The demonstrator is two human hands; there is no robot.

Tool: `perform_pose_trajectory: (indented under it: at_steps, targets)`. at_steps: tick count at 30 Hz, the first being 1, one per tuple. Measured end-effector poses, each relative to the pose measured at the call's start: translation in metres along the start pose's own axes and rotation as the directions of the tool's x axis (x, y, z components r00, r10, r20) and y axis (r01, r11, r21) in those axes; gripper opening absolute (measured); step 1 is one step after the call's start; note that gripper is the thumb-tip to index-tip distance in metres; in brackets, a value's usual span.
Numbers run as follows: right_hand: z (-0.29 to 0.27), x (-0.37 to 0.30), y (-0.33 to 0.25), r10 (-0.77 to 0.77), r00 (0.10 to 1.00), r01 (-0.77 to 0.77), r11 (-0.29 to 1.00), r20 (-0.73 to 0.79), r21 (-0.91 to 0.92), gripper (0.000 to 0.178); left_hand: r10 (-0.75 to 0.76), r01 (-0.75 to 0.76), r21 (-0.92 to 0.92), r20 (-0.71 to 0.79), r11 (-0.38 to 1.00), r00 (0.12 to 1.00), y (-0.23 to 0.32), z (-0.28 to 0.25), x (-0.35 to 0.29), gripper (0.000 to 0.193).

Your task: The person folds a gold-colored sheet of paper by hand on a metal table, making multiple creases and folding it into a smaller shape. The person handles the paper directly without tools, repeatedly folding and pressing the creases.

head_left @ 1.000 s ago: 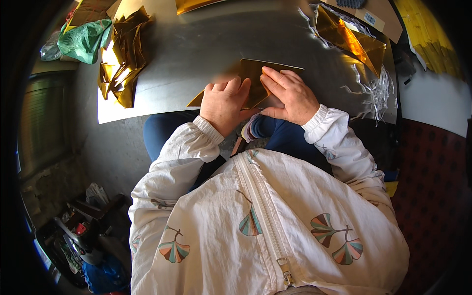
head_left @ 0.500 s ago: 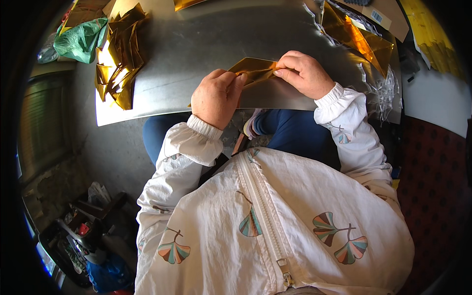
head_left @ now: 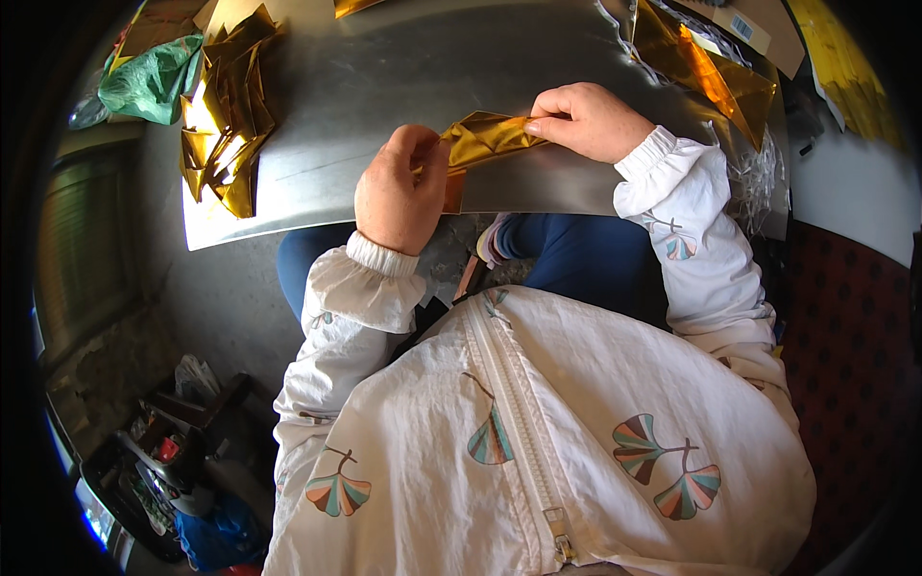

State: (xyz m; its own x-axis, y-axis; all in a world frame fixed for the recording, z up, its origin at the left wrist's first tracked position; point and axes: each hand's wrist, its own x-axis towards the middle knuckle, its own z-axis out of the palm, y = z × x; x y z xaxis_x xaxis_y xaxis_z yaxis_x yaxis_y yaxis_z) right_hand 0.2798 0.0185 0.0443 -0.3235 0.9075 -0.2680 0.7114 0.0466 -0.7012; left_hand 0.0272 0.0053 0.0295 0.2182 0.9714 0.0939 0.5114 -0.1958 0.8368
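Note:
A sheet of shiny gold foil paper [head_left: 488,140], folded and creased, stretches between my two hands above the near edge of the metal tabletop [head_left: 384,77]. My left hand [head_left: 401,188] pinches its left end, with the fingertips curled over it. At the other end my right hand [head_left: 588,122] grips the paper between thumb and fingers. A small orange-gold flap hangs below the paper beside my left hand. To the left, a pile of folded gold foil pieces [head_left: 233,115] rests on the tabletop.
Flat gold foil sheets [head_left: 706,67] lie at the right, beside crumpled clear plastic [head_left: 759,182]. A green plastic bag [head_left: 152,79] sits past the table's left edge. Yellow packaging [head_left: 845,72] is at the far right, and a black bin-like container [head_left: 144,480] stands lower left.
My hands have moved slightly apart, the left one going left and down. The gold foil paper between them now shows more creases, and an orange-gold flap has come into view below.

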Motion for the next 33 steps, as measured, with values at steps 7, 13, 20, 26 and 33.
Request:
perform_pose_trajectory:
  at_steps: [7,13,20,26,33]
  targets:
    - [0.007,-0.005,-0.019,0.039,0.999,-0.040,0.998,0.025,0.050,0.025,0.016,-0.022,0.134,0.044,0.991,0.999,-0.001,-0.004,0.002,0.013]
    - [0.019,0.000,-0.028,-0.011,0.999,0.011,1.000,-0.036,0.002,0.025,0.003,-0.013,0.108,0.094,0.994,0.996,0.002,-0.008,0.003,0.013]
    - [0.010,0.012,-0.031,-0.023,0.999,0.025,0.999,0.047,-0.041,0.025,0.017,-0.019,0.031,0.059,0.999,0.998,-0.001,-0.010,-0.003,0.015]
    - [0.001,0.024,-0.039,-0.032,0.966,0.068,0.989,0.255,-0.132,0.025,-0.072,0.074,-0.033,0.072,0.997,0.995,0.002,-0.011,-0.008,0.020]
    - [0.003,0.040,-0.052,-0.052,0.943,0.139,0.959,0.330,-0.248,0.025,-0.069,0.064,0.100,0.047,0.993,0.997,0.008,-0.008,-0.006,0.025]
